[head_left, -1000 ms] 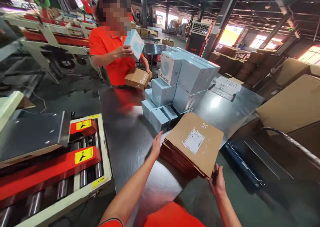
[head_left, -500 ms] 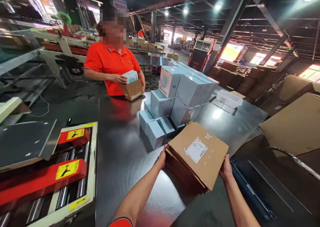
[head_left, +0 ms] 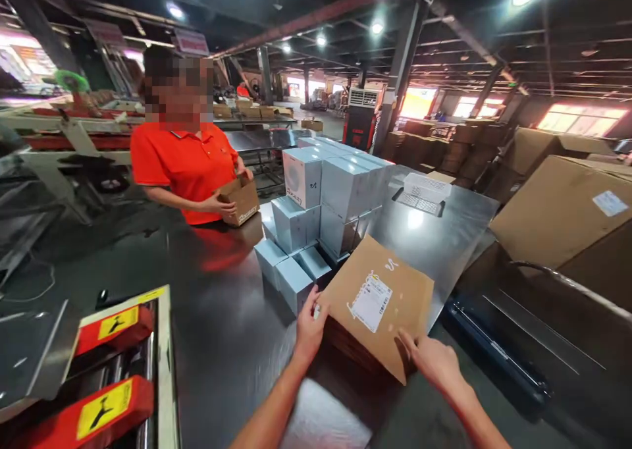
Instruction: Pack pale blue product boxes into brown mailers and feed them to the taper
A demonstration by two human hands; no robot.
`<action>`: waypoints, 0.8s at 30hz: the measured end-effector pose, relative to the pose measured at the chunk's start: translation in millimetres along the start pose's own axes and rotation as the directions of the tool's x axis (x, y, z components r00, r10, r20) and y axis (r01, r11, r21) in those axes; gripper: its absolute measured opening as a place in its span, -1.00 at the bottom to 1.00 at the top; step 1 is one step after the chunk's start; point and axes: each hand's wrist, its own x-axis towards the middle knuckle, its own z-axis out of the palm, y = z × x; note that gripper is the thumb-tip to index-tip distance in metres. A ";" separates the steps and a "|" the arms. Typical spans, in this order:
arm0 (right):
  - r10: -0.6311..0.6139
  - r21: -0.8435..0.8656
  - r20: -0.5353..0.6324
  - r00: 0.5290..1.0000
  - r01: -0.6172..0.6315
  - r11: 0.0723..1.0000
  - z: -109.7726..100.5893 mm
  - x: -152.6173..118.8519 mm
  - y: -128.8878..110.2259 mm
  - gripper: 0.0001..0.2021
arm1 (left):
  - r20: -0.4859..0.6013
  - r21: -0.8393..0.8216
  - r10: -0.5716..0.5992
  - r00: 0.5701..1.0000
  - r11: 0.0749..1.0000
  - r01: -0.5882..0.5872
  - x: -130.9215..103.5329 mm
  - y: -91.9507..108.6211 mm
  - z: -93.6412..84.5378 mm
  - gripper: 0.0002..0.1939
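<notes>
A stack of flattened brown cartons (head_left: 355,353) lies near the table's edge, its top flat carton (head_left: 340,284) bearing white print and a white shipping label (head_left: 371,304). At that top carton's left corner, my left hand (head_left: 311,324) grips the edge with its fingers closed. My right hand (head_left: 434,360) is on the opposite edge, fingers mostly curled and one fingertip lying over the cardboard; its thumb is hidden. Just beyond the stack stand pale blue-white boxes (head_left: 296,281), piled in tiers.
Across the metal table (head_left: 217,343), a co-worker in an orange shirt (head_left: 182,172) holds an open brown carton (head_left: 241,202). A roller conveyor (head_left: 162,370) stands at the left. Large cardboard boxes (head_left: 557,218) are at the right, and a white perforated tray (head_left: 424,191) sits on the table's far side.
My right hand has shifted from the stack's side onto the top carton's edge. My left hand has moved to its corner. The co-worker's white box no longer shows above the carton. The view has turned right.
</notes>
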 end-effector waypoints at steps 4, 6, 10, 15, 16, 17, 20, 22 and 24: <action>-0.148 0.377 -0.404 0.903 0.312 0.872 -57.5 9.8 -85.7 -0.26 | -0.110 -0.428 -0.124 0.986 0.901 0.066 -52.3 47.0 -67.6 -0.67; -0.303 0.454 -0.383 0.872 0.464 0.761 -76.0 11.5 -142.5 -0.17 | -0.169 -0.463 -0.139 0.976 0.885 0.046 -80.7 68.8 -108.8 -0.71; -0.646 0.651 -0.178 0.743 0.581 0.489 -60.6 -17.8 -244.1 -0.17 | -0.286 -0.447 -0.118 0.951 0.894 -0.024 -136.2 93.6 -172.9 -0.78; -0.754 0.684 -0.221 0.618 0.650 0.333 4.2 -62.5 -297.3 -0.09 | -0.435 -0.348 -0.004 0.900 0.923 -0.165 -177.4 87.8 -211.4 -0.69; -0.752 0.680 -0.232 0.616 0.656 0.328 17.0 -67.7 -298.5 -0.08 | -0.453 -0.320 0.013 0.891 0.931 -0.176 -178.0 82.5 -217.3 -0.68; -0.750 0.683 -0.235 0.618 0.655 0.325 29.5 -72.3 -296.6 -0.06 | -0.476 -0.287 0.018 0.879 0.942 -0.174 -175.5 76.0 -223.3 -0.70; -0.798 0.730 -0.141 0.586 0.606 0.316 67.9 -87.3 -274.2 0.01 | -0.627 -0.195 -0.019 0.779 0.972 -0.134 -153.1 51.7 -240.9 -0.72; -0.872 0.753 -0.024 0.489 0.582 0.306 95.0 -98.1 -249.8 0.05 | -0.711 -0.159 -0.041 0.702 0.982 -0.104 -133.4 33.6 -248.6 -0.61; -0.911 0.726 0.062 0.408 0.607 0.322 121.9 -104.7 -226.2 0.14 | -0.641 -0.108 -0.024 0.767 0.992 -0.059 -121.2 16.6 -250.6 -0.46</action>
